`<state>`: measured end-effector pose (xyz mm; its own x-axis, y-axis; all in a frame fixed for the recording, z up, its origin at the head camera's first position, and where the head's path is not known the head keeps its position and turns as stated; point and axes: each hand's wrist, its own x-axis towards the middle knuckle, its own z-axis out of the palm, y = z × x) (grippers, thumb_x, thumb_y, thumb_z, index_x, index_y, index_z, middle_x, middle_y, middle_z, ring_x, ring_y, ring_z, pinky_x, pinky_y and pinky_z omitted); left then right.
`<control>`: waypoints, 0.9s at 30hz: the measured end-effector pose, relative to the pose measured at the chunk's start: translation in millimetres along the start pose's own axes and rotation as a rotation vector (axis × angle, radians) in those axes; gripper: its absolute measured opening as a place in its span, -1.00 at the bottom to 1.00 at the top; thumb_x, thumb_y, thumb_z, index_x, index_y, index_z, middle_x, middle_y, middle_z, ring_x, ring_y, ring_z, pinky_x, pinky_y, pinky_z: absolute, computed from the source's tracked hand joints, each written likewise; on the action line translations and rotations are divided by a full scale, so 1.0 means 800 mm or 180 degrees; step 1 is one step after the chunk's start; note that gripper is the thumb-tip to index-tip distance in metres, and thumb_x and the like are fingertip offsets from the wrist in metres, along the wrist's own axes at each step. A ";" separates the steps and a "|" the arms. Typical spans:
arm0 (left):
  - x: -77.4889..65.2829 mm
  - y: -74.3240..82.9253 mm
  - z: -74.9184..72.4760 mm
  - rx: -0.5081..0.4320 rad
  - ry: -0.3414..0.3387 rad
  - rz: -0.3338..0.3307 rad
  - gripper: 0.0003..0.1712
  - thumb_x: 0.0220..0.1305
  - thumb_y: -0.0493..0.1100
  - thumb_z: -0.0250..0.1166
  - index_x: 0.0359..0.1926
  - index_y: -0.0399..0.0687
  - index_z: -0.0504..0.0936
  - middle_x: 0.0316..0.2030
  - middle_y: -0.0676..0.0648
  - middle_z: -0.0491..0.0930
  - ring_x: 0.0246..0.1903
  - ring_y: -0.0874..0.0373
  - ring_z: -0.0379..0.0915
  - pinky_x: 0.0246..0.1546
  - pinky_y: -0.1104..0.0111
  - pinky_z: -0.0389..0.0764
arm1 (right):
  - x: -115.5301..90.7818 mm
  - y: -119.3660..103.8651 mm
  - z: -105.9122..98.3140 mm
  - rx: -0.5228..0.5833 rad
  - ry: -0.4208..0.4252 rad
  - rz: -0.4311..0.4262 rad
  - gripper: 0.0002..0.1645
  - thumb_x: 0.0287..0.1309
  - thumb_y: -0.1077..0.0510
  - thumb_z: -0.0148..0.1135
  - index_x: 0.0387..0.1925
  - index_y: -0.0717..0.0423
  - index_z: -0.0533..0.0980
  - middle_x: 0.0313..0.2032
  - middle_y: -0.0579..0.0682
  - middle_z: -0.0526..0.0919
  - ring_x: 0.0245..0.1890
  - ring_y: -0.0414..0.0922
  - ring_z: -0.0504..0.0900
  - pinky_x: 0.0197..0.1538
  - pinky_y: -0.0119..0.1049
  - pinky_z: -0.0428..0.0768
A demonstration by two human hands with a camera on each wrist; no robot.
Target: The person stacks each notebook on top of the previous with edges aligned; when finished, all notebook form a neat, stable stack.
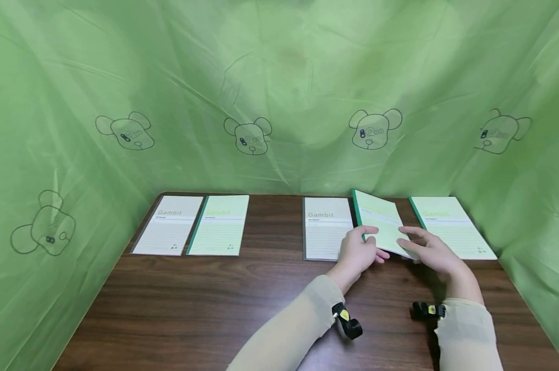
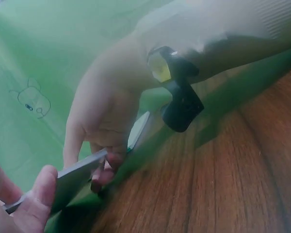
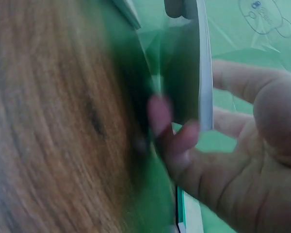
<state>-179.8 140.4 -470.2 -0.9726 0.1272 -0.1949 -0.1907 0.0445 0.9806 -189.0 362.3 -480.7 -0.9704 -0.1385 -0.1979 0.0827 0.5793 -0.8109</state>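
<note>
The left hand (image 1: 357,251) and right hand (image 1: 439,252) are pinching a thin, tilted rectangular notebook (image 1: 382,219) between them above the wood-grained desk (image 1: 242,304), its long axis pointing forward from the hands, its green spine (image 1: 357,212) running along the left hand's side.

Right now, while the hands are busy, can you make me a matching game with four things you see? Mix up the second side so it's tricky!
Things:
1. table
2. cloth
3. notebook between the left hand and the right hand
4. sleeves

Clues:
A. tilted, not lying flat
B. pale cream
C. brown, with wood grain
D. green, with bear heads drawn on it

Right pairs: 1-C, 2-D, 3-A, 4-B
</note>
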 end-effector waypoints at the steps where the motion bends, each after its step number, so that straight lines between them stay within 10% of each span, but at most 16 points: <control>1: 0.000 0.000 -0.001 0.0020 -0.0010 0.0025 -0.66 0.68 -0.29 0.11 0.25 -0.06 0.72 -0.66 0.00 0.71 -0.49 -0.15 0.80 -0.70 0.44 0.37 | -0.001 -0.003 0.001 0.0104 -0.0008 0.0014 -0.17 0.64 -0.11 0.22 0.62 0.31 0.25 0.34 0.49 0.50 -0.07 -0.22 0.61 -0.08 -0.26 0.68; 6: 0.003 0.004 -0.009 0.0102 -0.0033 0.0094 -0.69 0.64 -0.30 0.19 0.22 -0.05 0.74 -0.62 -0.02 0.72 -0.44 -0.21 0.80 -0.50 0.12 0.74 | -0.005 -0.013 -0.001 0.0157 0.0317 -0.0174 -0.21 0.60 -0.09 0.28 0.58 0.29 0.35 0.44 0.39 0.44 -0.08 -0.43 0.57 -0.09 -0.39 0.67; 16: 0.013 0.001 -0.048 0.0180 0.0089 0.0348 -0.71 0.44 -0.39 0.35 0.02 0.01 0.84 -0.22 0.10 0.67 -0.53 0.09 0.68 -0.33 0.11 0.81 | -0.019 -0.022 -0.017 0.0274 0.0423 -0.0613 -0.36 0.61 0.05 0.29 0.57 0.13 0.43 0.35 -0.18 0.46 -0.18 -0.31 0.64 -0.16 -0.36 0.66; 27: 0.008 -0.004 -0.080 0.0766 0.0055 0.0573 -0.82 0.35 -0.29 0.48 -0.11 0.10 0.80 -0.48 0.13 0.59 -0.76 0.29 0.23 -0.73 0.43 0.28 | -0.025 -0.042 -0.013 0.0126 0.0014 -0.0815 -0.55 0.65 0.06 0.22 0.40 0.15 0.56 -0.02 0.05 0.63 -0.20 -0.14 0.60 -0.17 -0.18 0.69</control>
<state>-194.3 77.5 -473.3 -0.9904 0.1374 -0.0158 0.0202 0.2565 0.9663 -174.8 354.0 -443.6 -0.9618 -0.2731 0.0191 -0.1571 0.4937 -0.8553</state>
